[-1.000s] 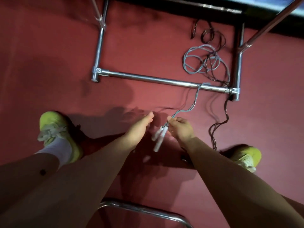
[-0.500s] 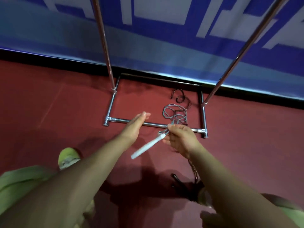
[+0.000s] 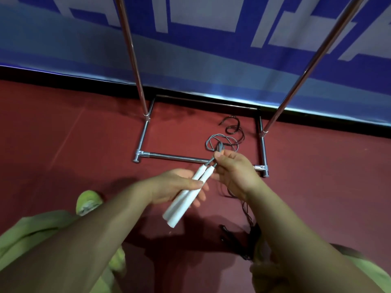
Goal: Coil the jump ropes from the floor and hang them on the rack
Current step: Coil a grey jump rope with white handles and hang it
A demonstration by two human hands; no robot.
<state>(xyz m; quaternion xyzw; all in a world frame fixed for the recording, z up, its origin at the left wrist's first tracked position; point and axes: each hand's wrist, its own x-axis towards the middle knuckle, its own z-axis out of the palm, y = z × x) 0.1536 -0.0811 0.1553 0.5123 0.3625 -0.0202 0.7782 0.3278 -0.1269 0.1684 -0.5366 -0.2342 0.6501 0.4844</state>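
At far left, your yellow-green shoe stands on the dark red floor, with the pale green cloth of your shorts below it. Next comes your left hand, held palm up with its thumb laid across the two white plastic jump-rope handles and its fingers curled beneath them, so it grips the pair side by side; the handles slant from lower left up to the right. Behind the hands stands the chrome tube rack: its rectangular base frame sits on the floor against the blue and white wall banner, and two uprights rise from it out of the top of the view. Just right of the handles, your right hand pinches the thin grey cord where it leaves the handle tips. Beyond that pinch, the grey cord lies in loose loops on the floor inside the rack base, tangled with a dark brown rope. More dark rope trails down the floor below your right wrist toward black handles near your right forearm.
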